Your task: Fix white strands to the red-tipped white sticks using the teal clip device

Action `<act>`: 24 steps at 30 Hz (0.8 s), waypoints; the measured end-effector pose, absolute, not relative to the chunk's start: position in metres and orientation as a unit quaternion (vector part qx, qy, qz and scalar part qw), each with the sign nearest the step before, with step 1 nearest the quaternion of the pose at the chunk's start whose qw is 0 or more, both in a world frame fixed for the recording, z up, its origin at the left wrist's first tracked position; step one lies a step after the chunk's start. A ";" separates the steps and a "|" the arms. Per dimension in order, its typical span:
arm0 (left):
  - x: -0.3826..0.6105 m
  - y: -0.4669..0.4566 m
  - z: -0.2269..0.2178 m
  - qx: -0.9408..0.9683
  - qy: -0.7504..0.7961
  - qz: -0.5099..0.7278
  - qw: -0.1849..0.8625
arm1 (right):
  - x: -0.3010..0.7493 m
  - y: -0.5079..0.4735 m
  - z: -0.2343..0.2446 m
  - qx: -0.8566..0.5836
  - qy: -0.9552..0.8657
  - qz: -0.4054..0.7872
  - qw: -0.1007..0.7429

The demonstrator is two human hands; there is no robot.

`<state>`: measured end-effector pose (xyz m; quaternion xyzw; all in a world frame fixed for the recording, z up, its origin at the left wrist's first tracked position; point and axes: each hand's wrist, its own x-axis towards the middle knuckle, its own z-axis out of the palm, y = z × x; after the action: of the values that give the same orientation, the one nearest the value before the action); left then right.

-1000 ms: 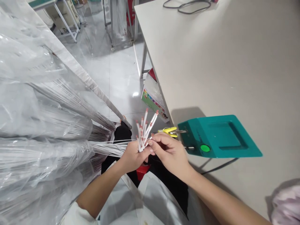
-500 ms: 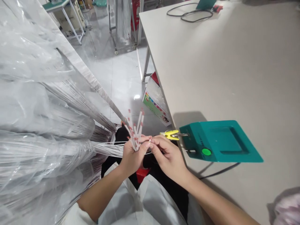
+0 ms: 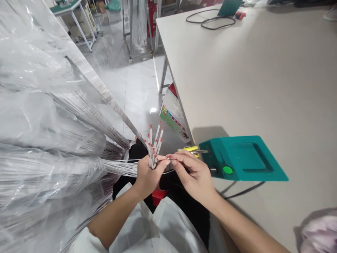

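Note:
White wires point(image 3: 154, 149) with red tips stick up in a bunch from my left hand point(image 3: 147, 175), whose fingers are closed around them. The same wires trail left in a pale bundle point(image 3: 121, 167) toward plastic wrapping. My right hand point(image 3: 193, 174) pinches at the end of a single wire, its thumb and forefinger meeting my left thumb and fingertip. The wire end itself is mostly hidden between the fingertips. Just beyond my right hand, a yellow clip point(image 3: 190, 149) is fixed to a metal post on a green device point(image 3: 243, 158) with a bright green button point(image 3: 228, 170).
Plastic-wrapped wire bundles point(image 3: 52, 172) hang on a rack along the left. The white table point(image 3: 250, 88) stands to the right, with a black cable point(image 3: 210, 21) at its far end. A printed box point(image 3: 173, 116) is below the table edge. Pinkish fabric point(image 3: 319, 235) lies lower right.
My right hand has drawn slightly to the right, fingertips a little farther from my left thumb. The red-tipped wires have become steadier and stand more upright. The view has shifted slightly.

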<state>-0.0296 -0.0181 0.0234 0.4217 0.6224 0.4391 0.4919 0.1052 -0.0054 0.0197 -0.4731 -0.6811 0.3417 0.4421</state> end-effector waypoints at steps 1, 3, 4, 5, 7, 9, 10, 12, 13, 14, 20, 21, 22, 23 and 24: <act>-0.029 -0.018 0.023 0.420 0.628 0.435 0.489 | 0.105 -0.006 0.020 -0.470 -0.684 0.342 0.442; -0.030 -0.018 0.023 0.422 0.634 0.426 0.488 | 0.104 -0.007 0.020 -0.470 -0.688 0.335 0.439; -0.030 -0.017 0.023 0.426 0.636 0.421 0.487 | 0.103 -0.007 0.020 -0.475 -0.689 0.329 0.437; -0.030 -0.017 0.023 0.429 0.638 0.417 0.485 | 0.103 -0.007 0.020 -0.482 -0.689 0.325 0.433; -0.030 -0.017 0.024 0.429 0.641 0.415 0.483 | 0.102 -0.006 0.019 -0.493 -0.685 0.326 0.426; -0.029 -0.017 0.026 0.424 0.636 0.420 0.489 | 0.101 -0.005 0.020 -0.493 -0.676 0.346 0.425; -0.029 -0.017 0.027 0.420 0.630 0.426 0.496 | 0.100 -0.004 0.020 -0.490 -0.669 0.360 0.427; -0.030 -0.018 0.027 0.409 0.614 0.437 0.515 | 0.100 -0.003 0.020 -0.484 -0.652 0.389 0.434; -0.031 -0.019 0.026 0.404 0.604 0.439 0.528 | 0.099 -0.003 0.020 -0.481 -0.645 0.402 0.438; -0.032 -0.020 0.024 0.401 0.593 0.439 0.543 | 0.099 -0.003 0.020 -0.476 -0.640 0.412 0.440; -0.041 -0.025 0.012 0.389 0.534 0.437 0.610 | 0.099 -0.004 0.019 -0.467 -0.661 0.391 0.439; -0.043 -0.025 0.012 0.387 0.535 0.438 0.610 | 0.100 -0.004 0.019 -0.470 -0.670 0.376 0.435; -0.044 -0.025 0.013 0.385 0.539 0.437 0.608 | 0.101 -0.004 0.019 -0.475 -0.675 0.359 0.435; -0.046 -0.025 0.015 0.385 0.545 0.434 0.605 | 0.104 -0.003 0.020 -0.482 -0.675 0.344 0.440; -0.047 -0.024 0.017 0.386 0.553 0.429 0.600 | 0.106 -0.002 0.021 -0.488 -0.670 0.333 0.449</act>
<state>-0.0468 -0.0238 0.0166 0.3863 0.5535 0.4294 0.6000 0.1063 -0.0019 0.0212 -0.4881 -0.6701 0.3330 0.4493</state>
